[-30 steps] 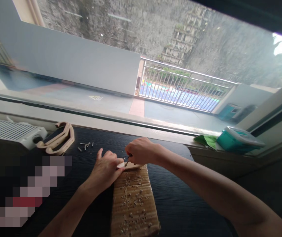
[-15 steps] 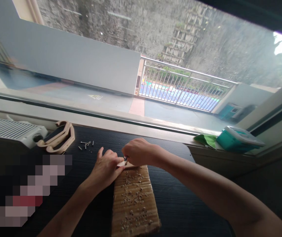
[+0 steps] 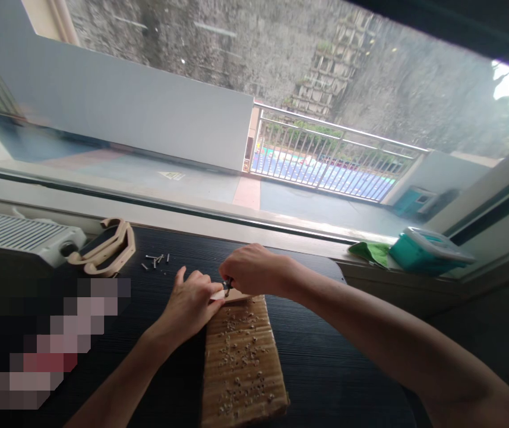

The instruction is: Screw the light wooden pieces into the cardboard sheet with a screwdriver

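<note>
"Two hands crowd one strip [image 3: 237, 296] — where exactly is it?"

"Across the far end of the block [image 3: 246, 356], which sits on the dark surface [image 3: 321, 339]. The left hand [image 3: 193, 301] pinches the strip's left end, forefinger on top, thumb at the near edge. The right hand [image 3: 250, 270] has its fingers clenched around a small metal tool [image 3: 227, 290] (the fist hides most of it), its lower end at the strip."

"What could go wrong from here?"

"A slip, I'd say. If the right hand leaned sideways, the tool could skid along the strip, and the left forefinger and thumb are just beside it. The strip might pivot too, since I see only its left end pinned. And the block looks like corrugated card — heavy pressure could dent it or shove it along, as neither hand seems to grip it."

"How does the strip look?"

"Flat, slim, tan like bare wood, brighter towards its left end. The right hand covers part of it, so I can't tell its full outline."

"And around it?"

"The block's ridged top is peppered with small holes and raised pale bits. Off to the left lie what look like loose screws [image 3: 160, 259], then two curved pieces [image 3: 126, 257], tan like the strip."
</note>
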{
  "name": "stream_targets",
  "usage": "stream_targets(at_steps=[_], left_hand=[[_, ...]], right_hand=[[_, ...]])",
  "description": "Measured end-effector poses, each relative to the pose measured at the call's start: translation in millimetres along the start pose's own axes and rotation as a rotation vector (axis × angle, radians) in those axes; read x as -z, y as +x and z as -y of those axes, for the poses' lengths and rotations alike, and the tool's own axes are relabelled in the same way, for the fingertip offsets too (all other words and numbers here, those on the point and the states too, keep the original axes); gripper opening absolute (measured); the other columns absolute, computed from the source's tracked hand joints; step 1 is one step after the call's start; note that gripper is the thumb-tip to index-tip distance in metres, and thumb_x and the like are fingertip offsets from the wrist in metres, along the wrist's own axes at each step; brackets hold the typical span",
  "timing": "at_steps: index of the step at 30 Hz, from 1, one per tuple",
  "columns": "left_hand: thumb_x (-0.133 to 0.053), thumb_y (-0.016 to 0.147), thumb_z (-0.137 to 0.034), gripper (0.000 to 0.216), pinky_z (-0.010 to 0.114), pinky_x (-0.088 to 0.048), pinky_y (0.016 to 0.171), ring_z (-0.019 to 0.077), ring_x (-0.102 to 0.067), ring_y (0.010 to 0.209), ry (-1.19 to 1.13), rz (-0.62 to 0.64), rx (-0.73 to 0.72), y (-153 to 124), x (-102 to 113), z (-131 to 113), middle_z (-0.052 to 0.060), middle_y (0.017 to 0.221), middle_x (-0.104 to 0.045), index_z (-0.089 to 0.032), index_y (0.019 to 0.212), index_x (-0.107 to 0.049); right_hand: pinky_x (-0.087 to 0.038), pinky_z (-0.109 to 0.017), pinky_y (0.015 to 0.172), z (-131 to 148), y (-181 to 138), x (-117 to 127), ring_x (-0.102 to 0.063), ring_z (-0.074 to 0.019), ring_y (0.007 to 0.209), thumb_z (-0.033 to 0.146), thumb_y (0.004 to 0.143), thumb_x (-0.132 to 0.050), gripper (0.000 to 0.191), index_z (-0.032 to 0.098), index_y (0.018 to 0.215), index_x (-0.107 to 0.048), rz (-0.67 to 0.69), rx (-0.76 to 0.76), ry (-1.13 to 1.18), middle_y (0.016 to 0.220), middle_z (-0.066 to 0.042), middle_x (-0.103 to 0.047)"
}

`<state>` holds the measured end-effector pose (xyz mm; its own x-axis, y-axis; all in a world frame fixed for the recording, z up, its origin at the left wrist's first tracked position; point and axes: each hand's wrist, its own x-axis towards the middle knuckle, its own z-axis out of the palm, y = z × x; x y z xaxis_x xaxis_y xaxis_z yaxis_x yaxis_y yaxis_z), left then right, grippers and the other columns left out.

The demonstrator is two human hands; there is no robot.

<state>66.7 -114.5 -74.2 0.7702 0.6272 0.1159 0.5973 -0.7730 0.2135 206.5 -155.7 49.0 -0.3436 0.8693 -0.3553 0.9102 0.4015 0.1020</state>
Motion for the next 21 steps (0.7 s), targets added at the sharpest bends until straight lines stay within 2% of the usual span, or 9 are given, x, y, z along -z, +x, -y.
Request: stream_targets(at_steps=[4, 7, 15, 21], left_hand=[[-0.053, 0.084, -0.029, 0.017, 0.060, -0.021, 0.104, 0.0233, -0.057, 0.095, -0.010, 0.011, -0.012, 0, 2, 0, 0.003, 0.083, -0.065, -0.024, 0.076, -0.066], [-0.053, 0.084, -0.029, 0.016, 0.060, -0.022, 0.104, 0.0235, -0.057, 0.094, -0.016, 0.016, -0.009, 0, 3, -1, 0.004, 0.082, -0.065, -0.024, 0.079, -0.068], [-0.056, 0.082, -0.029, 0.014, 0.061, -0.021, 0.103, 0.0233, -0.057, 0.090, -0.054, -0.006, -0.024, 2, 2, 3, 0.003, 0.079, -0.065, -0.025, 0.080, -0.069], [-0.053, 0.083, -0.031, 0.020, 0.061, -0.021, 0.103, 0.0226, -0.057, 0.090, -0.043, 0.041, -0.049, 5, 7, 2, 0.002, 0.075, -0.064, -0.023, 0.068, -0.064]], right_hand=[[-0.039, -0.026, 0.060, -2, 6, -9, -0.063, -0.0169, 0.081, 0.013, 0.083, -0.049, 0.022, 0.014, 0.092, -0.069, 0.005, 0.025, 0.009, 0.088, -0.009, -0.071], [-0.038, -0.026, 0.059, -5, 10, -12, -0.063, -0.0173, 0.079, 0.017, 0.083, -0.049, 0.022, 0.013, 0.090, -0.069, 0.018, -0.012, 0.049, 0.087, -0.010, -0.071], [-0.042, -0.028, 0.062, -8, 8, -7, -0.064, -0.0196, 0.082, 0.029, 0.081, -0.052, 0.027, 0.016, 0.097, -0.069, 0.029, -0.113, 0.071, 0.093, -0.010, -0.071], [-0.042, -0.027, 0.065, -3, -2, 5, -0.064, -0.0192, 0.089, 0.014, 0.080, -0.052, 0.027, 0.018, 0.101, -0.068, 0.032, -0.053, 0.004, 0.099, -0.006, -0.071]])
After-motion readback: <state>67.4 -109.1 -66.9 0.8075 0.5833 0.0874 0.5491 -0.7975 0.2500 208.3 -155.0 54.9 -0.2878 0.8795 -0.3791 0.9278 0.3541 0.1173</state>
